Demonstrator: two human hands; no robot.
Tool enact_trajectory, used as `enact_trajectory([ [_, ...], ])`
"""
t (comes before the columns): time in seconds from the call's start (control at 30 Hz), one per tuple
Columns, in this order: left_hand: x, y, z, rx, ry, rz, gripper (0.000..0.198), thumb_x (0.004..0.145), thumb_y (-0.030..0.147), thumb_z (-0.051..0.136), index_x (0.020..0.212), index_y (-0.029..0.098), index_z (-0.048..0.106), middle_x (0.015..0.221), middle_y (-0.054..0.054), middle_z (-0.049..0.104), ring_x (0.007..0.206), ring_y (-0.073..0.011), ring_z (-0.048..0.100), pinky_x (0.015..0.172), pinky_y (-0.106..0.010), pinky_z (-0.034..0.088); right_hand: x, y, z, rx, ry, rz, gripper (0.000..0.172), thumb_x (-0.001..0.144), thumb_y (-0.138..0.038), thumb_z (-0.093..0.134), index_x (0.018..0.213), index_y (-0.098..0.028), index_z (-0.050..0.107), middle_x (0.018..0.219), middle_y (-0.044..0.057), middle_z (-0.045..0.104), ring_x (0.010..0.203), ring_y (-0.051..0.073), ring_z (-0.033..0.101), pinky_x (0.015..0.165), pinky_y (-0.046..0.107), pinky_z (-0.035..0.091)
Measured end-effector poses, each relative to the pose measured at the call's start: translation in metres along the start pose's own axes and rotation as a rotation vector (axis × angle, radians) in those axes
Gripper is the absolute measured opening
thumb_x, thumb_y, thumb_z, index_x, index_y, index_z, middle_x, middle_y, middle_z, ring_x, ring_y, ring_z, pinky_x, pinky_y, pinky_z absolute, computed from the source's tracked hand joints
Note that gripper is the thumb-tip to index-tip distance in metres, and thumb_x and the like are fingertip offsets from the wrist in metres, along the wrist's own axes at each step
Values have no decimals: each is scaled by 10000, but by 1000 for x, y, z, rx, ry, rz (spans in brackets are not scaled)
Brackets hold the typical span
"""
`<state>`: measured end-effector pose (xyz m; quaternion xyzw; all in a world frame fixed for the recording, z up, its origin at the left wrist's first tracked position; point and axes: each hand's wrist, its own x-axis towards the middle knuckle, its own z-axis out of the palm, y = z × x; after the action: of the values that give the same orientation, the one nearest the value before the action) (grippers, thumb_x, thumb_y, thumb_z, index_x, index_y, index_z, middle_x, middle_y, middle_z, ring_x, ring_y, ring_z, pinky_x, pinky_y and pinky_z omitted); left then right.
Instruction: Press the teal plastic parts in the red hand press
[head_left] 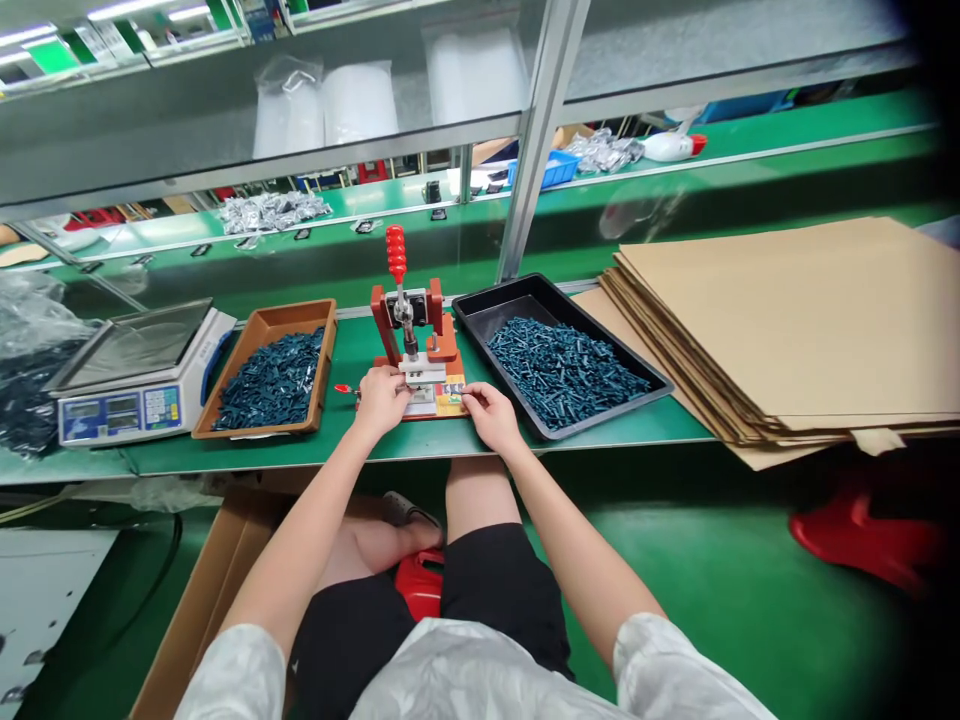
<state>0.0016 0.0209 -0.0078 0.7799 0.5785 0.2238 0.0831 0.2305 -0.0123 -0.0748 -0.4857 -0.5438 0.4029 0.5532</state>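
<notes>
A toggle press (409,320) with a red ribbed handle (396,253) stands upright on the bench in front of me. My left hand (382,402) is at the left side of its metal fixture, fingers curled in against it; what they hold, if anything, is hidden. On the other side, my right hand (491,415) has thumb and forefinger pinched together at the right edge of the press's base plate (452,398). Anything in that pinch is too small to name. A small red-tipped lever (343,388) sticks out to the left, beside my left hand.
Left of the press, a brown tray (328,375) holds dark blue small parts, with a digital scale (124,410) beyond. A black tray (652,385) of thin dark blue pieces lies right, beside stacked cardboard sheets (787,320). A metal post (536,150) rises behind.
</notes>
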Motion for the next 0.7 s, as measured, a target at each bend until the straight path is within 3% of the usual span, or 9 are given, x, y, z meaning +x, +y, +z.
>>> enact_trajectory([
  [0.17, 8, -1, 5, 91, -85, 75, 201, 907, 260, 599, 913, 185, 786, 1042, -128, 727, 1083, -333, 651, 974, -458, 499, 1, 0, 3, 39, -10, 24, 284, 870, -489, 639, 948, -218, 671, 822, 47, 714, 773, 227, 714, 777, 367, 604],
  [0.33, 9, 4, 3, 159, -140, 44, 240, 931, 280, 564, 993, 173, 769, 1118, -150, 722, 1107, -351, 650, 955, -453, 517, 0, 8, 5, 84, 10, 39, 369, 831, -521, 692, 1024, -208, 664, 889, 60, 726, 774, 224, 728, 753, 365, 618],
  [0.43, 12, 6, 3, 160, -138, -4, 227, 896, 263, 596, 1012, 166, 765, 1090, -151, 733, 1093, -354, 664, 947, -447, 533, 2, 7, 3, 38, -16, 35, 332, 842, -490, 682, 1004, -201, 687, 881, 61, 729, 763, 221, 718, 755, 368, 612],
  [0.57, 15, 2, 2, 121, -167, 12, 222, 850, 279, 659, 1012, 189, 781, 1115, -127, 744, 1116, -343, 674, 984, -436, 537, 16, -3, 10, -158, -58, -88, 202, 894, -380, 616, 927, -204, 709, 879, 51, 711, 777, 207, 680, 797, 365, 589],
  [0.7, 15, -3, -4, 70, -232, 85, 332, 732, 348, 810, 1025, 193, 792, 1206, -112, 730, 1151, -344, 663, 1021, -426, 535, 38, -10, 35, -308, -123, -249, 129, 855, -235, 629, 927, -209, 733, 1044, 73, 705, 973, 234, 669, 923, 382, 562],
])
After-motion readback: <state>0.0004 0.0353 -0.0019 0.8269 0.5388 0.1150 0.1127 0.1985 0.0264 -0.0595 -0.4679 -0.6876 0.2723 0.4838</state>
